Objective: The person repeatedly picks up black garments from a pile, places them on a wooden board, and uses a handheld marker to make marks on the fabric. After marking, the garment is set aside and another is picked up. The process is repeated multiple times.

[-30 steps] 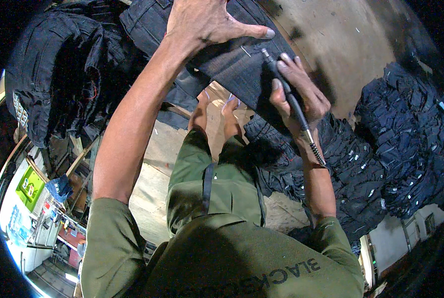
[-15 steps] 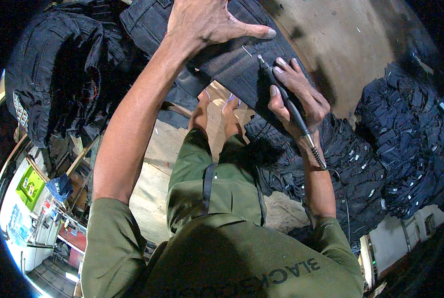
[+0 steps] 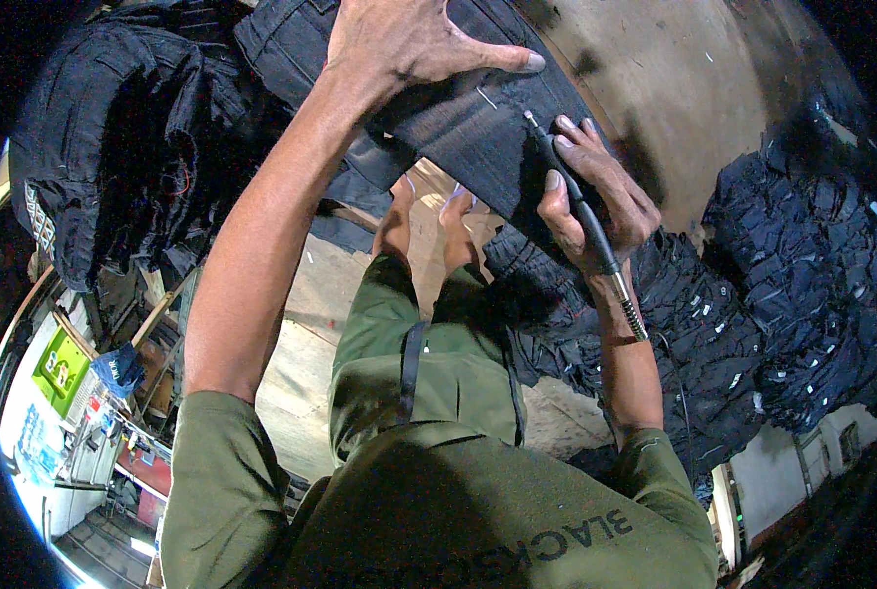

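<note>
My left hand (image 3: 396, 41) lies over dark denim jeans (image 3: 473, 137), its thumb stretched out to the right across the cloth. The top edge of the picture cuts off its other fingers. In my right hand (image 3: 610, 206) is a slim black pen-shaped rotary grinder (image 3: 578, 201), held between thumb and fingers. The grinder has a small pale tip, a metal collar and a coiled spring at its cable end. Its tip is over the denim, right of a short white mark (image 3: 487, 98); whether it touches the cloth I cannot tell.
More dark denim (image 3: 114, 108) is draped at the left. Heaps of dark garments (image 3: 792, 285) with small white tags lie at the right. A thin cable (image 3: 686, 402) runs down from the grinder. Wooden boards (image 3: 296, 373) form the floor, and a green panel (image 3: 60, 371) is at far left.
My right hand and the grinder have shifted a little to the right, so the tip is farther from the white mark. My left hand has hardly moved.
</note>
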`<action>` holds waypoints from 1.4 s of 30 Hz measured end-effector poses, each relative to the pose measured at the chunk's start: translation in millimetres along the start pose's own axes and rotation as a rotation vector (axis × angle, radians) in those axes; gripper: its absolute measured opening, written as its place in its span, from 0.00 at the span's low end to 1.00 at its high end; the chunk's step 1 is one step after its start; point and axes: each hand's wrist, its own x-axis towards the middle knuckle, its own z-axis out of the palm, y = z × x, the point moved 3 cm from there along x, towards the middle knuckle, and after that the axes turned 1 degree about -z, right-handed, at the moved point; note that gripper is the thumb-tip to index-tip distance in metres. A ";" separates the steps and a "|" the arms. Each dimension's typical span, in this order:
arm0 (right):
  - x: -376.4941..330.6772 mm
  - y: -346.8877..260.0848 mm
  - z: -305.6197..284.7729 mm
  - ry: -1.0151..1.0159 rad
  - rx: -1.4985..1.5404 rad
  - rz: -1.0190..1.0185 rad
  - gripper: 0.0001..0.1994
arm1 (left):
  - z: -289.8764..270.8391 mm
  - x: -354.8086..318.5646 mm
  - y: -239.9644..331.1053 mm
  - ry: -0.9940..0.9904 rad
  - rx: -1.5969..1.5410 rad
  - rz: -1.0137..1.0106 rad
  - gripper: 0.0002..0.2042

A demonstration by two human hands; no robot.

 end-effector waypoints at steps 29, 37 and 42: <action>4.8 -4.1 2.3 -0.070 0.047 -0.006 0.13 | -1.1 1.8 1.9 -0.008 -0.005 -0.004 0.44; -0.3 -4.2 -4.3 -0.056 0.126 0.014 0.11 | 5.5 -2.2 -4.1 -0.010 0.019 0.011 0.43; -6.9 -10.0 -30.5 0.219 0.131 0.465 0.19 | -2.0 1.1 -5.8 0.141 -0.006 0.024 0.37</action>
